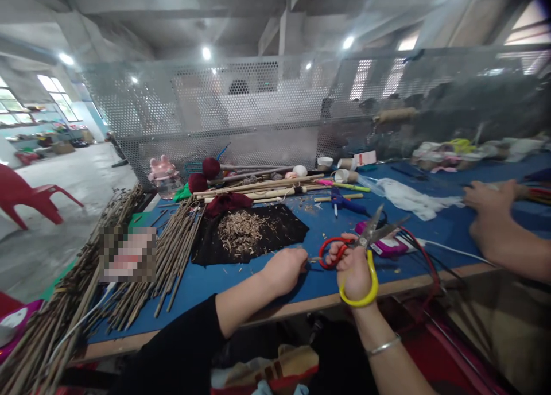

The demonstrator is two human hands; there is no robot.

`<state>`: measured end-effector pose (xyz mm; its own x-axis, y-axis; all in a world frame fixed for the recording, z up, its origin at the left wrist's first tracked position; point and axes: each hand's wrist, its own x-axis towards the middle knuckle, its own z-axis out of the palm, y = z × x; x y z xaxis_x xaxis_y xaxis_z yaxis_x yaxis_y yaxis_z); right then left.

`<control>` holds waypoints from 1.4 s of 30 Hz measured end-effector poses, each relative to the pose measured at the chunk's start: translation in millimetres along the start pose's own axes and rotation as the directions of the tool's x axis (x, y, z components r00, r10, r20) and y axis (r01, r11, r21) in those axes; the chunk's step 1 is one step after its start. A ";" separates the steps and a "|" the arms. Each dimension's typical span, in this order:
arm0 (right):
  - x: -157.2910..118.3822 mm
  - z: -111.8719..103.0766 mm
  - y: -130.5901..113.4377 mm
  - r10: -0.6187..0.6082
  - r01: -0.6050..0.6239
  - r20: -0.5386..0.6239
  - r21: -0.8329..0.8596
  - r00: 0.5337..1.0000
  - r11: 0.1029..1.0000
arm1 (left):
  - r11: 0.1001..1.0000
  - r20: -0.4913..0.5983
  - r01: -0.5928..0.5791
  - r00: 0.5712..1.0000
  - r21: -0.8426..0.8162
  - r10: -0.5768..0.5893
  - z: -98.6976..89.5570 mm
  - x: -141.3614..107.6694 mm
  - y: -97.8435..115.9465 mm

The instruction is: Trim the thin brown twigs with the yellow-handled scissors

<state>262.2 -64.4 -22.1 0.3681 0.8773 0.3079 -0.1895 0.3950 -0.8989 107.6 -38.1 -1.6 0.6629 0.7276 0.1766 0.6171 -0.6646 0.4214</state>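
Note:
My right hand [355,274] is closed around a pair of scissors [367,238]. One scissor handle is red and the other yellow; the blades stand apart and point away from me, up and to the right. Just left of it, my left hand [287,271] is closed, its fingers pinched together over the table's front edge. Something thin and brownish shows in the small gap between the two hands, too small to name. Beyond my left hand, a pile of small brown clippings [241,232] lies on a black cloth [284,225].
Bundled twigs [172,257] cover the left of the blue table [235,275]. Behind lie sticks [267,185], dark red balls [210,167] and a blue glue gun [346,202]. A co-worker's hand [491,202] rests at right, near a white plastic bag [408,195]. A perforated panel [258,113] stands behind.

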 end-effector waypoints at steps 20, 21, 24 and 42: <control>23.7 17.0 -15.1 0.407 0.314 0.298 -0.949 0.864 0.029 | 0.835 -0.682 0.398 0.489 -0.380 -0.544 -83.2 -63.5 -130.1; 24.8 18.7 -16.5 0.426 0.325 0.303 -0.945 0.853 0.021 | 0.837 -0.683 0.408 0.494 -0.364 -0.538 -83.4 -62.9 -128.4; 28.7 23.9 -21.2 0.471 0.366 0.326 -0.930 0.820 0.007 | 0.847 -0.668 0.420 0.532 -0.325 -0.520 -82.5 -61.1 -123.4; 23.7 35.6 -14.9 0.447 0.473 0.412 -0.881 0.794 -0.028 | 0.837 -0.613 0.354 0.570 -0.417 -0.547 -77.6 -60.0 -125.1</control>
<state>241.3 -39.8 9.6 -0.1675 0.9855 -0.0284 0.9811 0.1638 -0.1035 -42.3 14.6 4.1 -0.2197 0.8825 0.4159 0.5743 -0.2276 0.7864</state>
